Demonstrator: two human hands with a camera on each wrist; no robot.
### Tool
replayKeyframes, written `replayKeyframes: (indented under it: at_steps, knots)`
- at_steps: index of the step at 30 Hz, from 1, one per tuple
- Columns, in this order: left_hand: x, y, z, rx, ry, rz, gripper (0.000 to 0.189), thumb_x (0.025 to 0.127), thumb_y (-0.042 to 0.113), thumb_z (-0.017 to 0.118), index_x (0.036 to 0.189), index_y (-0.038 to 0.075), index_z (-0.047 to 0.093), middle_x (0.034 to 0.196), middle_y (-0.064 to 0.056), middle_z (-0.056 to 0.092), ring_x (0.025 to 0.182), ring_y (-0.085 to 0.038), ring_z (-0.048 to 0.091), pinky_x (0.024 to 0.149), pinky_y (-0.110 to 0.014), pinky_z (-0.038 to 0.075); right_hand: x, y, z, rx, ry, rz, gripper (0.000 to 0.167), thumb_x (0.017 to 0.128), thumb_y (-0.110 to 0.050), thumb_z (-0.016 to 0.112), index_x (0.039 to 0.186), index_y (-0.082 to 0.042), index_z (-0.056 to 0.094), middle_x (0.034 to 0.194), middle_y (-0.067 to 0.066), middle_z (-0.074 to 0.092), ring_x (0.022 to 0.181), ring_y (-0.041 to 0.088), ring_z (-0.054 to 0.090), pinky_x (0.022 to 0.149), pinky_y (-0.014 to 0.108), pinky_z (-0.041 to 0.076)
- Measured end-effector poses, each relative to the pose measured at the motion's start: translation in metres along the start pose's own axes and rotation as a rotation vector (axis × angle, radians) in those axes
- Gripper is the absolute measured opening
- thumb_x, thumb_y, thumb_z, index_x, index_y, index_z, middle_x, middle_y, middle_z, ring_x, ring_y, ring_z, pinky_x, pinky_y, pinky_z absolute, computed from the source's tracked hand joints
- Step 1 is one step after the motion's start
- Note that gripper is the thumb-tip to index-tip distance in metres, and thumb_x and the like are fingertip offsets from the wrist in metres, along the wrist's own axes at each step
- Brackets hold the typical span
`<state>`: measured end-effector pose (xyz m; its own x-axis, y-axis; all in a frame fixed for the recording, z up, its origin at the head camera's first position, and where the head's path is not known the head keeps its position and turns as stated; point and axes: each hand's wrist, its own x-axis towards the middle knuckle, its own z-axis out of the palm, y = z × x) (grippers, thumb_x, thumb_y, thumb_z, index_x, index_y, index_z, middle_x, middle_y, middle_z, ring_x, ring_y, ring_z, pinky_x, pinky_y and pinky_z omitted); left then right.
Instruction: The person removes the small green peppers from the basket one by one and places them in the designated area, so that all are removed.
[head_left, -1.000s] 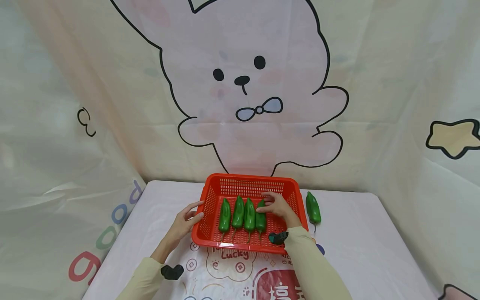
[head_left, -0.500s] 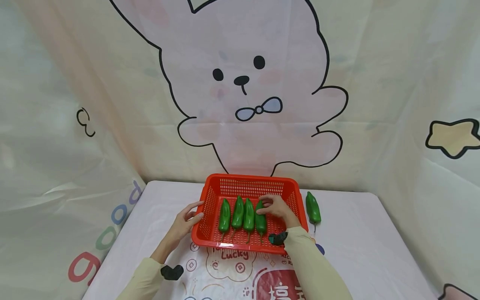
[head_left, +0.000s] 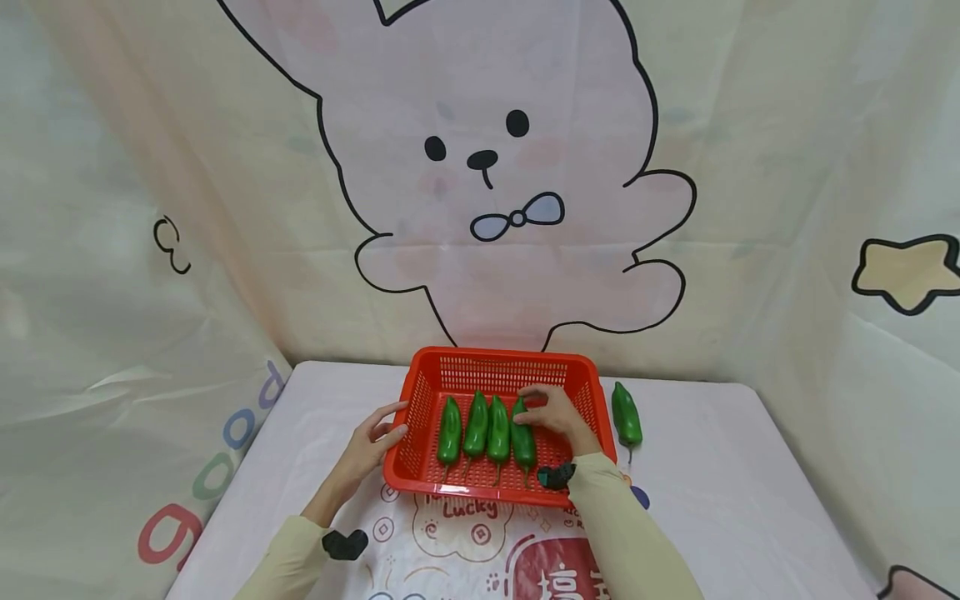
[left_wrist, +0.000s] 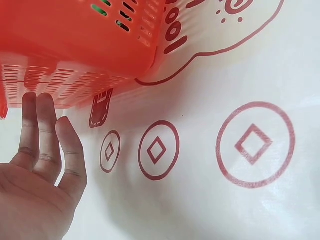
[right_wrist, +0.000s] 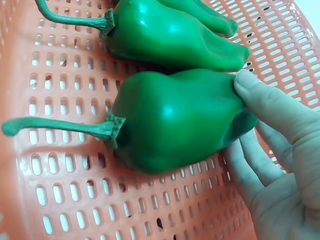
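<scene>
"Is the left grip (head_left: 366,447) idle?"

"Its fingers reach out straight, touching the red basket (head_left: 480,492) at nine o'clock."

"And the right grip (head_left: 555,414)?"

"It pinches the green pepper (head_left: 523,443) inside the basket, at three o'clock from the neighbouring pepper (head_left: 498,431). I'd say the pepper's being straightened; the next move calls for a soft release."

"What's farther?"

"The loose pepper (head_left: 626,416) on the table (head_left: 712,467), outside the basket at three o'clock; past that, the cartoon backdrop (head_left: 495,292) at twelve."
</scene>
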<state>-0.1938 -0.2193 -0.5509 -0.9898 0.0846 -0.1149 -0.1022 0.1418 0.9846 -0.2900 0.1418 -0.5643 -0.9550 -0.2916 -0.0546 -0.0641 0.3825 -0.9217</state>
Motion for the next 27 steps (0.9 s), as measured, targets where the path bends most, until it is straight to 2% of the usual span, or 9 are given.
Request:
replayKeyframes:
  at_steps: [10, 17, 24, 27]
  knots:
    - [0.0, -0.001, -0.001, -0.004, -0.003, -0.006, 0.055, 0.099, 0.028, 0.069, 0.15, 0.022, 0.05, 0.127, -0.021, 0.057, 0.106, -0.034, 0.062, 0.078, -0.044, 0.06, 0.002, -0.006, -0.004, 0.024, 0.0, -0.093, 0.044, 0.082, 0.001, 0.083, 0.121, 0.011, 0.065, 0.114, 0.025, 0.066, 0.106, 0.043, 0.063, 0.077, 0.045, 0.06]
    - [0.0, 0.0, 0.0, -0.003, 0.002, -0.011, 0.054, 0.1, 0.026, 0.068, 0.15, 0.022, 0.049, 0.128, -0.021, 0.057, 0.107, -0.035, 0.062, 0.078, -0.044, 0.06, 0.003, -0.01, -0.006, 0.044, 0.029, -0.063, 0.042, 0.083, -0.001, 0.083, 0.122, 0.007, 0.067, 0.116, 0.02, 0.066, 0.109, 0.037, 0.062, 0.079, 0.043, 0.059]
    - [0.0, 0.001, 0.001, -0.001, 0.003, -0.021, 0.053, 0.101, 0.024, 0.067, 0.15, 0.022, 0.049, 0.129, -0.021, 0.057, 0.109, -0.036, 0.061, 0.079, -0.044, 0.06, 0.002, -0.014, -0.009, 0.119, 0.052, -0.07, 0.045, 0.086, -0.004, 0.081, 0.128, 0.003, 0.065, 0.126, 0.02, 0.062, 0.118, 0.036, 0.056, 0.085, 0.043, 0.057]
    - [0.001, 0.001, 0.001, -0.002, -0.001, -0.022, 0.053, 0.1, 0.025, 0.068, 0.15, 0.022, 0.049, 0.129, -0.021, 0.057, 0.109, -0.036, 0.061, 0.08, -0.044, 0.06, 0.002, -0.017, -0.01, 0.188, 0.06, -0.063, 0.046, 0.087, -0.004, 0.081, 0.13, 0.003, 0.064, 0.129, 0.02, 0.061, 0.12, 0.036, 0.056, 0.085, 0.042, 0.057]
